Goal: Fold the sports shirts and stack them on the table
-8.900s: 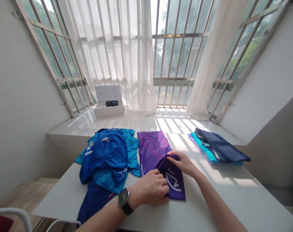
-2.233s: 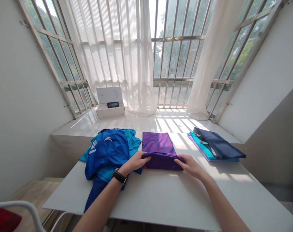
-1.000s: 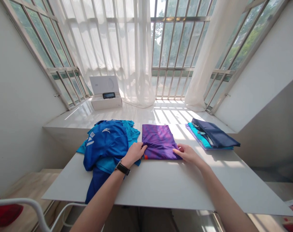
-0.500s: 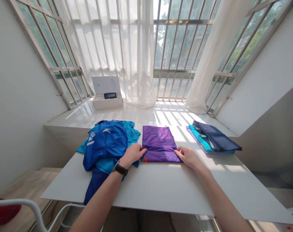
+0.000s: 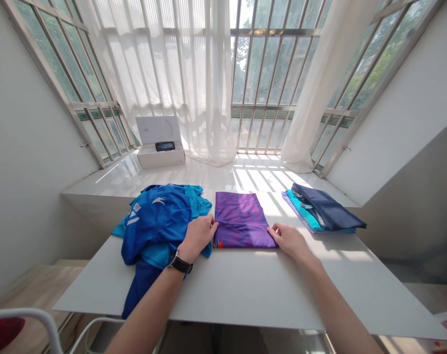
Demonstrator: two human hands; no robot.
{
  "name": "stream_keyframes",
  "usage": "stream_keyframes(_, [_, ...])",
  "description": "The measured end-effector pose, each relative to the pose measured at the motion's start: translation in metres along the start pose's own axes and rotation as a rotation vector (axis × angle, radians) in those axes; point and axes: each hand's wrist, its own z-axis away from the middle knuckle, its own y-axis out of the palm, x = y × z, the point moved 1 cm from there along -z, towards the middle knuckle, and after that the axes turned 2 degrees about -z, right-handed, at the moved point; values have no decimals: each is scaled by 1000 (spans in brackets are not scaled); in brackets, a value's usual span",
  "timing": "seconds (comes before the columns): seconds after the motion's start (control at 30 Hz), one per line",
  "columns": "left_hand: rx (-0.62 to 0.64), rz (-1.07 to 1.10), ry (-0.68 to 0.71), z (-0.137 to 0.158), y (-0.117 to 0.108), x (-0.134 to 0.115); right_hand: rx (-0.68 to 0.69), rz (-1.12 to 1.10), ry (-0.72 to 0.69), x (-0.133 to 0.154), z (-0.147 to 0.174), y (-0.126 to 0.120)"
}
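Observation:
A purple patterned T-shirt (image 5: 240, 216), folded into a flat rectangle with a small orange mark at its near left corner, lies on the white table (image 5: 253, 285). Its left edge is pinched by my left hand (image 5: 198, 236), which wears a black watch (image 5: 179, 263) on the wrist. On the opposite side, my right hand (image 5: 289, 240) grips the right edge between thumb and fingers. Soft creases run across the middle of the cloth. Beside my left hand sits a loose heap of blue shirts (image 5: 160, 221), partly behind that forearm.
Folded clothes (image 5: 324, 209), navy on top with turquoise and lilac beneath, are stacked at the right. An open white box (image 5: 160, 157) holding a dark device stands on the window sill (image 5: 208, 177). A white chair frame (image 5: 42, 317) shows lower left.
My left hand has shifted slightly outward to the shirt's left edge, and the fold across the cloth looks flatter. My right hand stays at the right edge. The view has moved slightly.

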Motion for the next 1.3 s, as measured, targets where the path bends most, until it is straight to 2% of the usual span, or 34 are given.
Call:
stream_keyframes(0.1, [-49, 46, 14, 0, 3, -1, -9, 13, 33, 2, 0, -3])
stream_keyframes(0.33, [-29, 111, 77, -3, 16, -1, 5, -67, 41, 7, 1, 3])
stream_keyframes(0.43, [-56, 143, 109, -4, 20, -1, -24, -121, 13, 5, 0, 9])
stream_keyframes(0.63, [-111, 218, 176, -5, 24, -2, -22, -310, -131, 0, -5, 19])
stream_keyframes(0.83, [-117, 308, 239, -7, 27, 0, -28, -345, -125, -2, -5, 17])
stream_keyframes(1.3, [-79, 223, 193, -8, 31, 2, 27, -317, -97, 3, -2, 10])
